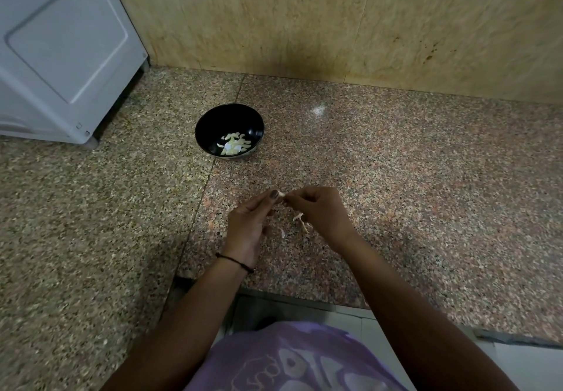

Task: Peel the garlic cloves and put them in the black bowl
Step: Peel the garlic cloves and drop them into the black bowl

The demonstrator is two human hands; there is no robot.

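My left hand [248,223] and right hand [320,212] both pinch one garlic clove [281,194]. Risk: small, slippery; could pop out, missing the black bowl [213,119].

We are looking through one wide head-worn camera, facing forward and steeply down from close above the counter [396,177], taking in its front edge and the wall [274,18] behind.
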